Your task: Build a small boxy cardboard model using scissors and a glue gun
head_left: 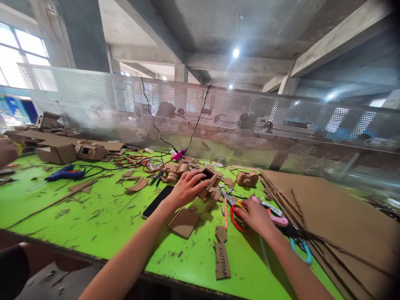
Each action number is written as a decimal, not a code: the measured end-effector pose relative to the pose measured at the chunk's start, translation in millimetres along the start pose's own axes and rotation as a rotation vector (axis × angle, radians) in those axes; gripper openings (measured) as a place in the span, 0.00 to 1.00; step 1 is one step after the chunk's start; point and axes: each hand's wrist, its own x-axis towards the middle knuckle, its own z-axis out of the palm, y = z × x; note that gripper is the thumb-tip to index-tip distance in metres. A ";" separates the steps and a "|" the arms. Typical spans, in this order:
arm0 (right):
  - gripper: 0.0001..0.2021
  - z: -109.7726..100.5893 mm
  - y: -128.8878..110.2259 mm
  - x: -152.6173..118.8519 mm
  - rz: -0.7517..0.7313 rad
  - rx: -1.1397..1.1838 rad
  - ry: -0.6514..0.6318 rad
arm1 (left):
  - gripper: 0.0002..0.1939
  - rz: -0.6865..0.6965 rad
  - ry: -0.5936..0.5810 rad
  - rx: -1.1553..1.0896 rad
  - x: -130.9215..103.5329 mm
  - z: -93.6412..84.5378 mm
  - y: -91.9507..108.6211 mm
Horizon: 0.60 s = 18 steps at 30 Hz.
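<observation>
My left hand (190,188) rests on a small brown cardboard piece (213,180) near the middle of the green table (118,221), its fingers closed round the near side. To the right, my right hand (253,213) has its fingers on the handles of red and yellow scissors (233,201), whose blades point up and left. A black phone (158,201) lies partly behind my left forearm. Between the hands are a pink striped strip (226,214) and cardboard scraps. A square stack of cardboard (184,222) lies nearer to me.
A blue glue gun (65,173) lies at left, near cardboard models (90,151) and a person's hand (8,152). Large cardboard sheets (331,208), long strips, a pink glue gun (278,219) and blue-handled scissors (301,249) are at right. A perforated metal screen (187,116) stands behind.
</observation>
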 end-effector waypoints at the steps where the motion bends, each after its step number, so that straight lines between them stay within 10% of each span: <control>1: 0.14 -1.4 -1.7 -0.7 -0.002 -0.010 0.012 | 0.26 0.025 0.047 0.067 -0.4 -1.3 -0.8; 6: 0.11 0.3 -2.4 1.4 -0.001 0.054 0.112 | 0.33 0.006 0.339 0.178 1.8 -7.4 -2.3; 13: 0.14 16.4 -6.9 1.9 -0.407 0.231 0.587 | 0.36 -0.112 -0.061 0.017 0.9 11.3 19.8; 18: 0.21 26.9 -18.6 -3.3 -0.563 0.152 0.534 | 0.39 -0.198 -0.253 -0.211 -8.3 36.8 31.0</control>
